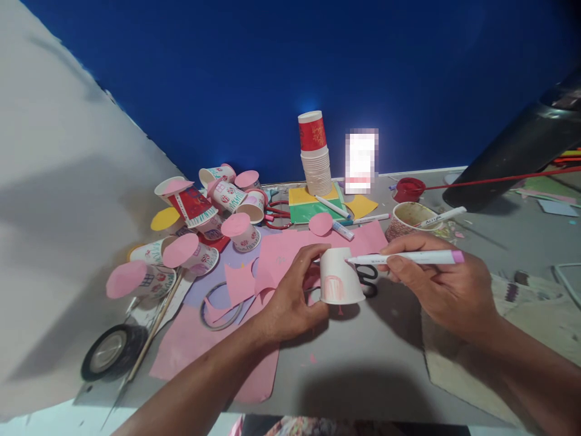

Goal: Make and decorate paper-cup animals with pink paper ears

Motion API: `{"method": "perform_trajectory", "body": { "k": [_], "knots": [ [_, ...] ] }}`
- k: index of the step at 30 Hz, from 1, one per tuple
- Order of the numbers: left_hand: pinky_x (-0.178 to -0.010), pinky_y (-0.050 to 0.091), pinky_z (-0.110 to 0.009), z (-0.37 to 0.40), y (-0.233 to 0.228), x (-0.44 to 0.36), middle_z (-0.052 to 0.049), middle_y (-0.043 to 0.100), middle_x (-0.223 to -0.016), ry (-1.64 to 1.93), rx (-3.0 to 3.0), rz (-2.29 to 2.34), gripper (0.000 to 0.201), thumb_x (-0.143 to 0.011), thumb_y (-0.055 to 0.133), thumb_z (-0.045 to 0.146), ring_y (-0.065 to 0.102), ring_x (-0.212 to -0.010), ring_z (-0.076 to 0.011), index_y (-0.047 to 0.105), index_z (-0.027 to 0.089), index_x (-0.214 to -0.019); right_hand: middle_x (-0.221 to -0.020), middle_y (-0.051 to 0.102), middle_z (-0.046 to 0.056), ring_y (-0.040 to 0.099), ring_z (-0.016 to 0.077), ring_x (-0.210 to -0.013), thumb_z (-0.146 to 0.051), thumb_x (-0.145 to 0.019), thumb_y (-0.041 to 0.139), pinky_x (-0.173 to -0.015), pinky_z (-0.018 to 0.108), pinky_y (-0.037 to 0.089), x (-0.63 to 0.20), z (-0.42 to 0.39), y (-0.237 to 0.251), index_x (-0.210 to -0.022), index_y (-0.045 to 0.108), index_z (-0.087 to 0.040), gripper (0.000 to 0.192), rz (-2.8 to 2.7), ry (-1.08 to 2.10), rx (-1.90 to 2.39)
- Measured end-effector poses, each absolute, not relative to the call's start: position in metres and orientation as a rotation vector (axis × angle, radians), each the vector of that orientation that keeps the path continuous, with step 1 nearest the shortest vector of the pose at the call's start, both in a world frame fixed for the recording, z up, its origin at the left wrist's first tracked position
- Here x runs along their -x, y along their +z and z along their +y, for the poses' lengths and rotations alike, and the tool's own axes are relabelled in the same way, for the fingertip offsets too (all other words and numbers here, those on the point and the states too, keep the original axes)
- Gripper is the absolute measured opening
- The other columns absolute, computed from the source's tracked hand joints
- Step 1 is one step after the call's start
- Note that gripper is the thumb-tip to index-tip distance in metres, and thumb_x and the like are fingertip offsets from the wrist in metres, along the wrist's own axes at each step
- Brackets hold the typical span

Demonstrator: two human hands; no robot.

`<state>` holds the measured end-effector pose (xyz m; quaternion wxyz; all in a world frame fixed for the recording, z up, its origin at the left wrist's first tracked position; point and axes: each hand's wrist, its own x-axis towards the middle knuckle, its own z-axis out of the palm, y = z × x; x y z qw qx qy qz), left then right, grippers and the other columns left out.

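cup [347,275] in left fingers [307,254], marker [424,257] alongside

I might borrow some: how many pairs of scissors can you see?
2 that I can make out: black-handled scissors between the white cup and the right hand, and red-handled scissors left of the cup stack. More may be hidden under pink paper.

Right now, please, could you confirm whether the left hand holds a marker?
No, the left hand holds a paper cup; the right hand holds the marker.
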<state>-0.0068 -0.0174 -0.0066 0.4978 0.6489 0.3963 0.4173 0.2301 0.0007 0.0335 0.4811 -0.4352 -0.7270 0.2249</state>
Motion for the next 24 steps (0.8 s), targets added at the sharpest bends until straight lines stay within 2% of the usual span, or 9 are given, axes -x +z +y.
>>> {"method": "perform_trajectory", "body": {
  "k": [4, 11, 24],
  "knots": [
    [-0.110, 0.053, -0.045, -0.0170, -0.0067, 0.0069, -0.013, 0.051, -0.148, 1.013, -1.573, 0.947, 0.071, -0.074, 0.074, 0.009, 0.059, -0.132, -0.0297, 0.048, 0.024, -0.139, -0.074, 0.076, -0.007, 0.070, 0.0121, -0.059, -0.027, -0.094, 0.069, -0.056, 0.021, 0.055, -0.2303, 0.0012, 0.0332, -0.086, 0.073, -0.029, 0.008, -1.781, 0.555, 1.052],
    [-0.110, 0.053, -0.046, -0.0168, -0.0056, 0.0069, -0.013, 0.052, -0.148, 1.006, -1.571, 0.942, 0.071, -0.073, 0.075, 0.008, 0.058, -0.133, -0.0312, 0.049, 0.024, -0.137, -0.073, 0.076, -0.004, 0.069, 0.0166, -0.057, -0.032, -0.093, 0.069, -0.055, 0.028, 0.056, -0.2301, 0.0008, 0.0307, -0.086, 0.074, -0.029, 0.010, -1.752, 0.554, 1.080],
    [-0.111, 0.053, -0.044, -0.0177, -0.0050, 0.0045, -0.014, 0.055, -0.145, 1.020, -1.577, 0.917, 0.067, -0.076, 0.075, 0.010, 0.061, -0.131, -0.0292, 0.049, 0.023, -0.137, -0.072, 0.075, -0.005, 0.067, 0.0136, -0.056, -0.032, -0.092, 0.071, -0.056, 0.025, 0.055, -0.2296, 0.0000, 0.0305, -0.087, 0.074, -0.029, 0.007, -1.699, 0.516, 1.104]
  ]
}}
